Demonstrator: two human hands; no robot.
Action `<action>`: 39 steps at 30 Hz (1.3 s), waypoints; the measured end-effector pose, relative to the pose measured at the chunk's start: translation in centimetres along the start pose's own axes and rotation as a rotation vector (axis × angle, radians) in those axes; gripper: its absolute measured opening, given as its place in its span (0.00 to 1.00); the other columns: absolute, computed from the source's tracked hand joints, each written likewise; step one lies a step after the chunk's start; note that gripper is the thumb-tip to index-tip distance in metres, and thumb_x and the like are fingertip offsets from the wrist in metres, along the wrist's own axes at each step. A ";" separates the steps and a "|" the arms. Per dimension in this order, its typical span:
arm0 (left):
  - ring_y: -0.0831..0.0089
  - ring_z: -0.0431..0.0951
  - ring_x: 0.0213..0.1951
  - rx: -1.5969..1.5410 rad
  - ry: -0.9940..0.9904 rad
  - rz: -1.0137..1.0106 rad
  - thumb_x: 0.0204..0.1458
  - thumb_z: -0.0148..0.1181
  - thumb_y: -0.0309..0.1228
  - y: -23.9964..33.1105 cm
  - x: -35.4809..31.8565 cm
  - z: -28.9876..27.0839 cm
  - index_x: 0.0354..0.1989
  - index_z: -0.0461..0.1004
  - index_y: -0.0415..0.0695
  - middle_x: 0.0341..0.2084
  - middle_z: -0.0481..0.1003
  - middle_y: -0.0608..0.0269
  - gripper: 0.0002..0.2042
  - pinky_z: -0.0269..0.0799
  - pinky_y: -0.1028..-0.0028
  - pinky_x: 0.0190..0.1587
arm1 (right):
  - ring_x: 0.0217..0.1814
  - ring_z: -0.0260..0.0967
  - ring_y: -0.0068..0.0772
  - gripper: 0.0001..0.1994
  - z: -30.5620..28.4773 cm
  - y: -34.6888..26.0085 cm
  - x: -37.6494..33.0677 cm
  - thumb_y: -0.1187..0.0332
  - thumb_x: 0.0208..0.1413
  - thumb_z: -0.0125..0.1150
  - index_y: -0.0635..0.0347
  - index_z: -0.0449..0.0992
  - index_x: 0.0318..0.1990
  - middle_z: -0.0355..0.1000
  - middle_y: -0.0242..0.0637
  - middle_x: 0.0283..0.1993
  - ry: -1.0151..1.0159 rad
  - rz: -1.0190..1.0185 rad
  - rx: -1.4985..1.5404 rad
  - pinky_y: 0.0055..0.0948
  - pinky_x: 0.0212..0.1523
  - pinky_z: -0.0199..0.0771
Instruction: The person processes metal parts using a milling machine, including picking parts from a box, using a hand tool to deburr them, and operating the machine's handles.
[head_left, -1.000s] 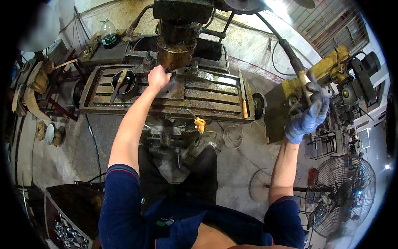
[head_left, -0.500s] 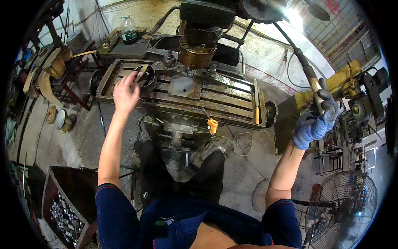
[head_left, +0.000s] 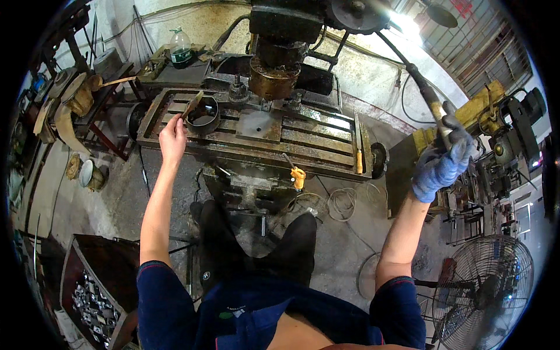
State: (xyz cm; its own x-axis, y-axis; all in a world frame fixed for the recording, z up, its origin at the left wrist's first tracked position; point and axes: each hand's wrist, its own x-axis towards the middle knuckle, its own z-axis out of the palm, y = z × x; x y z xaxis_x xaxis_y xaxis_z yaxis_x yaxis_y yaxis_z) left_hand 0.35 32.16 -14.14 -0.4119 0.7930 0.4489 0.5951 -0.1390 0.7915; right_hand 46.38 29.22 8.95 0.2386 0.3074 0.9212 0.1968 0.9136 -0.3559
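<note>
Head view: left fingers [head_left: 177, 123] pinch a flat tool [head_left: 194, 104], right fingers [head_left: 457, 124] clasp a lever [head_left: 435, 105], a green-labelled bottle [head_left: 181, 53] behind

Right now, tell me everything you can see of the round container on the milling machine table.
The round container is open-topped, dark and grimy, apparently metal, with a thin rim. It stands upright toward the left of the slotted milling machine table. Its contents are unclear. A flat tan tool in the left hand overlaps its left rim; contact cannot be told.
</note>
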 end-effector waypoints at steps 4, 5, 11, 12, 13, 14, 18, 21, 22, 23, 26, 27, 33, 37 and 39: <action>0.82 0.67 0.15 -0.360 -0.217 -0.168 0.56 0.46 0.30 5.7 -1.8 3.0 0.44 0.70 0.35 0.16 0.69 0.66 0.13 0.63 0.81 0.17 | 0.49 0.65 0.45 0.14 -0.2 0.5 -0.6 0.62 0.53 0.48 0.67 0.67 0.29 0.70 0.46 0.36 0.026 0.017 -0.007 0.41 0.54 0.56; 0.82 0.66 0.14 -0.336 -0.260 -0.193 0.55 0.46 0.30 6.4 -1.8 4.5 0.44 0.70 0.34 0.15 0.69 0.67 0.13 0.63 0.81 0.16 | 0.49 0.65 0.45 0.14 -0.4 0.7 -0.9 0.62 0.54 0.48 0.67 0.67 0.29 0.70 0.46 0.36 0.042 0.018 0.038 0.41 0.54 0.57; 0.64 0.75 0.21 -0.174 -0.093 -0.053 0.53 0.48 0.32 4.0 1.1 13.0 0.39 0.73 0.36 0.20 0.74 0.52 0.13 0.69 0.69 0.27 | 0.49 0.65 0.42 0.16 -1.1 0.6 -0.3 0.60 0.54 0.48 0.67 0.69 0.30 0.70 0.44 0.36 -0.051 -0.029 0.031 0.38 0.54 0.56; 0.60 0.77 0.25 -0.125 -0.061 -0.016 0.53 0.49 0.32 4.2 1.2 13.8 0.38 0.73 0.35 0.23 0.75 0.49 0.13 0.70 0.67 0.30 | 0.49 0.65 0.42 0.16 -0.9 0.6 -0.5 0.59 0.54 0.48 0.66 0.69 0.29 0.70 0.44 0.36 -0.029 -0.010 0.003 0.39 0.54 0.55; 0.54 0.76 0.34 -0.144 -0.081 -0.047 0.52 0.49 0.32 4.4 1.2 14.6 0.38 0.73 0.36 0.28 0.75 0.46 0.13 0.69 0.64 0.37 | 0.48 0.65 0.43 0.16 -0.8 0.5 -0.7 0.59 0.54 0.48 0.66 0.68 0.29 0.70 0.44 0.36 -0.007 0.009 -0.025 0.39 0.54 0.55; 0.54 0.76 0.34 -0.153 -0.116 -0.082 0.52 0.49 0.32 4.5 1.1 15.2 0.38 0.73 0.36 0.28 0.75 0.46 0.13 0.70 0.64 0.36 | 0.49 0.65 0.45 0.15 -0.7 0.5 -0.7 0.59 0.53 0.49 0.66 0.68 0.29 0.70 0.44 0.36 -0.031 -0.018 -0.008 0.39 0.55 0.54; 0.75 0.70 0.13 -0.042 -0.010 0.158 0.53 0.49 0.30 4.2 0.7 15.7 0.39 0.72 0.34 0.14 0.72 0.58 0.13 0.65 0.73 0.20 | 0.51 0.64 0.47 0.14 -0.7 0.4 -1.2 0.60 0.53 0.50 0.66 0.69 0.30 0.70 0.44 0.36 0.011 0.017 -0.077 0.41 0.57 0.52; 0.73 0.70 0.14 -0.057 -0.063 0.094 0.52 0.49 0.30 4.5 0.4 15.3 0.39 0.73 0.33 0.15 0.72 0.56 0.12 0.66 0.72 0.22 | 0.52 0.64 0.46 0.14 -0.6 0.4 -2.0 0.60 0.54 0.48 0.65 0.67 0.29 0.69 0.43 0.36 -0.019 0.020 -0.027 0.41 0.57 0.52; 0.73 0.70 0.14 -0.062 -0.068 0.086 0.52 0.49 0.30 4.3 0.4 15.3 0.39 0.73 0.33 0.14 0.72 0.57 0.13 0.66 0.72 0.21 | 0.52 0.64 0.46 0.14 -0.7 0.5 -2.1 0.60 0.55 0.46 0.64 0.65 0.28 0.69 0.42 0.37 -0.035 0.014 -0.061 0.41 0.56 0.53; 0.73 0.70 0.13 -0.067 -0.073 0.077 0.52 0.49 0.30 4.0 0.4 15.2 0.39 0.73 0.33 0.14 0.72 0.57 0.13 0.66 0.73 0.21 | 0.52 0.63 0.46 0.14 -0.7 0.5 -2.3 0.60 0.56 0.44 0.62 0.63 0.27 0.68 0.41 0.37 -0.051 0.008 -0.094 0.40 0.56 0.53; 0.64 0.75 0.22 -0.074 -0.102 0.020 0.52 0.50 0.31 3.7 0.4 14.2 0.39 0.73 0.36 0.20 0.74 0.51 0.12 0.69 0.69 0.28 | 0.54 0.62 0.47 0.14 -0.3 0.6 -2.9 0.60 0.56 0.45 0.63 0.64 0.28 0.68 0.41 0.36 -0.045 0.059 -0.057 0.41 0.57 0.52; 0.59 0.77 0.27 -0.078 -0.117 -0.004 0.51 0.50 0.31 3.7 0.2 13.9 0.38 0.74 0.37 0.24 0.75 0.48 0.12 0.70 0.67 0.31 | 0.54 0.62 0.47 0.14 -0.3 0.6 -3.0 0.60 0.56 0.45 0.63 0.65 0.28 0.68 0.41 0.36 -0.053 0.062 -0.045 0.42 0.57 0.52; 0.76 0.70 0.11 -0.245 -0.282 -0.103 0.53 0.49 0.31 5.2 -0.6 9.1 0.39 0.73 0.37 0.13 0.71 0.58 0.11 0.66 0.73 0.19 | 0.55 0.62 0.48 0.14 -1.3 1.4 -3.5 0.62 0.55 0.45 0.66 0.69 0.30 0.69 0.42 0.37 -0.042 0.045 -0.011 0.43 0.57 0.52; 0.68 0.74 0.20 -0.082 -0.151 -0.054 0.52 0.50 0.30 4.4 -0.4 3.5 0.39 0.73 0.38 0.15 0.72 0.56 0.11 0.68 0.69 0.25 | 0.52 0.63 0.44 0.15 -0.7 1.6 -4.4 0.62 0.56 0.45 0.68 0.71 0.33 0.70 0.46 0.40 -0.017 0.061 -0.041 0.40 0.56 0.53; 0.58 0.75 0.23 0.124 -0.028 0.067 0.52 0.50 0.31 4.0 0.5 1.7 0.39 0.73 0.40 0.19 0.73 0.51 0.11 0.69 0.66 0.28 | 0.51 0.64 0.41 0.16 -0.6 1.6 -4.7 0.61 0.56 0.45 0.69 0.71 0.34 0.70 0.49 0.43 0.034 0.092 -0.044 0.38 0.55 0.54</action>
State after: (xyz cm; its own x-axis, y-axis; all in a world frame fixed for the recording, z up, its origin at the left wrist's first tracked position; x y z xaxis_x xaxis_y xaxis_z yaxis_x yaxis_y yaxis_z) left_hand 3.73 33.02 -11.47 -0.3497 0.8011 0.4858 0.7023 -0.1191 0.7018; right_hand 46.18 29.08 3.93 0.2893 0.3801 0.8785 0.2140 0.8689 -0.4464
